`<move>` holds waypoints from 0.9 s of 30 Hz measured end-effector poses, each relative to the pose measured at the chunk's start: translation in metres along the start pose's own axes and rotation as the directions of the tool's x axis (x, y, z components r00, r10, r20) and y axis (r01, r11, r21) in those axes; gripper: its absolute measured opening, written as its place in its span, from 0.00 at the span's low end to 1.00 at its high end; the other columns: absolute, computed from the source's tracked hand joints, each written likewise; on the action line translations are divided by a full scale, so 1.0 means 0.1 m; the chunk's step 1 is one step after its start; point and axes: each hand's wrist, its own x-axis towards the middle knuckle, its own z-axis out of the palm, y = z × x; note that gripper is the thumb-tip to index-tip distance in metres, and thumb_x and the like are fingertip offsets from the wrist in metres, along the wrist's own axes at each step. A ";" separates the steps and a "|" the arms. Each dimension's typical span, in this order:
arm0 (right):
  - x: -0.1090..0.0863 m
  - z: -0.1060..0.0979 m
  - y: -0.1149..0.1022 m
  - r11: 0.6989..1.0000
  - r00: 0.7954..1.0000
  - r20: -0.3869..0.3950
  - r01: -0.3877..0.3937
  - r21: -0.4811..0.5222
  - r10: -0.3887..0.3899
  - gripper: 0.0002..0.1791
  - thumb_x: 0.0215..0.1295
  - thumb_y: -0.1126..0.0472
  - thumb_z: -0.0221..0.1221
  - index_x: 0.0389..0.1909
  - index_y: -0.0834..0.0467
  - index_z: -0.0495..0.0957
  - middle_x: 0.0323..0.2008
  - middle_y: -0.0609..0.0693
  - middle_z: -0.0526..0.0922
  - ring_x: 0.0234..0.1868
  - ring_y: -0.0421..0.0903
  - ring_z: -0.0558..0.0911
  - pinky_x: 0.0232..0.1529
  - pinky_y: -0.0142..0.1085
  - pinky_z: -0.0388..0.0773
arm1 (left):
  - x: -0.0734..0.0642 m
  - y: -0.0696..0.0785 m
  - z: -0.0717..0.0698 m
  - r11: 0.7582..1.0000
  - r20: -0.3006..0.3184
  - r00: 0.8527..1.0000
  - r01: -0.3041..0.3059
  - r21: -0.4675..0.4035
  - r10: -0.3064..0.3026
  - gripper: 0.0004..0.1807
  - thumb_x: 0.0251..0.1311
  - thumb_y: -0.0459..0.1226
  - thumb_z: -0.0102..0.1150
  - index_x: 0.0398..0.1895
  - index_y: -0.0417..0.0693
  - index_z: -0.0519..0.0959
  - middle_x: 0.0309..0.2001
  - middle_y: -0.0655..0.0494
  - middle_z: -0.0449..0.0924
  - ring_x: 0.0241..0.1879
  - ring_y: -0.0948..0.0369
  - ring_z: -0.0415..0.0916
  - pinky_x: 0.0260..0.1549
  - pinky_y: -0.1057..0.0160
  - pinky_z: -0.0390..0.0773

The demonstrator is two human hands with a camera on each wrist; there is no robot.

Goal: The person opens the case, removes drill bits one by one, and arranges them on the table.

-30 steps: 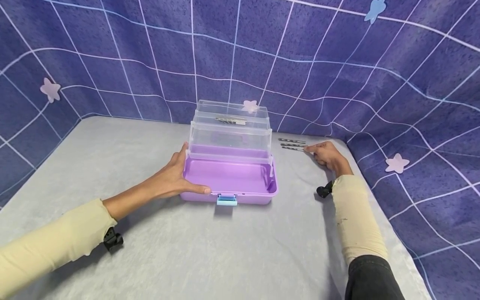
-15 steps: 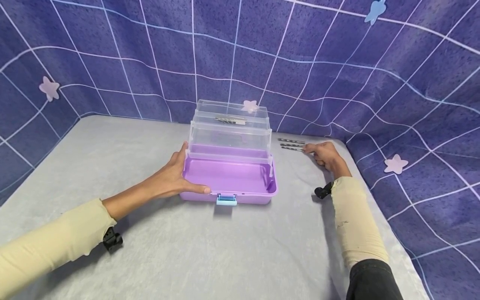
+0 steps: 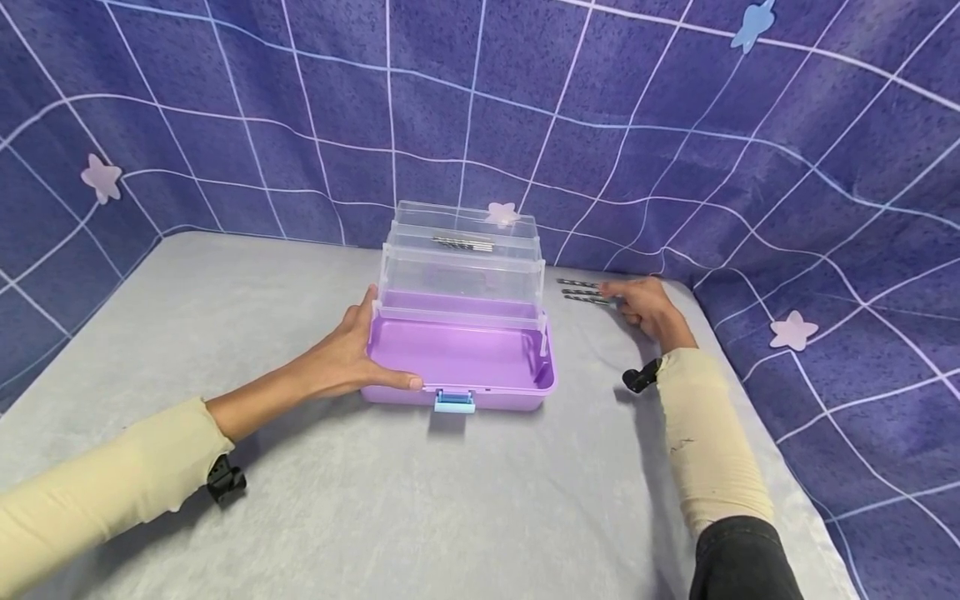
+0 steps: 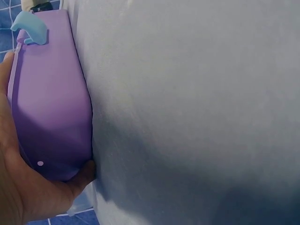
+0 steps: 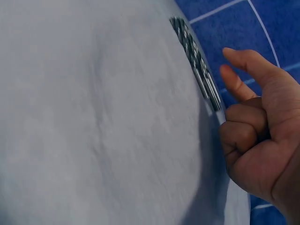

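A purple toolbox (image 3: 450, 397) with a light blue latch (image 3: 454, 402) stands with its clear tiers raised. My left hand (image 3: 341, 358) holds its left end, thumb along the front rim and fingers round the side. In the left wrist view, the hand wraps the purple end wall (image 4: 51, 108). Several drill bits (image 3: 465, 244) lie in an upper clear tray. Three more drill bits (image 3: 579, 292) lie side by side on the table, right of the box. My right hand (image 3: 641, 304) is at their near ends, with index finger and thumb apart and the other fingers curled.
The box rests on a grey cloth-covered table (image 3: 480, 500). Behind and to the right, a blue gridded curtain (image 3: 300, 125) with star shapes borders the tabletop. Small black wrist cameras (image 3: 225, 479) hang below both wrists.
My right hand has shifted slightly left and back over the loose drill bits, its fingertips now off the nearest one. The left hand and the toolbox stay put.
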 end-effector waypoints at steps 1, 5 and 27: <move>0.00 0.03 -0.02 1.000 1.000 0.008 0.010 0.007 -0.010 0.09 0.75 0.63 0.70 0.34 0.54 0.95 0.21 0.41 0.82 0.13 0.34 0.61 0.16 0.29 0.58 | 0.00 0.00 0.00 1.000 0.000 1.000 0.000 -0.001 0.000 0.96 0.43 0.75 0.85 0.92 0.57 0.17 0.89 0.32 0.48 0.82 0.37 0.65 0.80 0.27 0.68; 0.03 0.10 -0.05 0.999 0.999 0.001 0.043 -0.030 -0.043 0.10 0.74 0.61 0.72 0.29 0.52 0.93 0.12 0.37 0.69 0.12 0.34 0.59 0.15 0.30 0.57 | 0.00 0.01 -0.01 1.000 0.004 1.000 -0.005 -0.001 0.005 0.95 0.43 0.75 0.84 0.92 0.57 0.17 0.89 0.32 0.48 0.82 0.38 0.65 0.80 0.27 0.68; -0.02 0.59 -0.54 0.953 0.953 0.005 0.302 -0.024 -0.302 0.07 0.69 0.55 0.80 0.39 0.54 0.95 0.11 0.36 0.66 0.12 0.33 0.58 0.17 0.30 0.56 | -0.01 -0.01 0.00 1.000 0.002 1.000 0.000 -0.017 0.000 0.95 0.44 0.73 0.85 0.92 0.58 0.17 0.89 0.32 0.48 0.80 0.35 0.68 0.79 0.26 0.69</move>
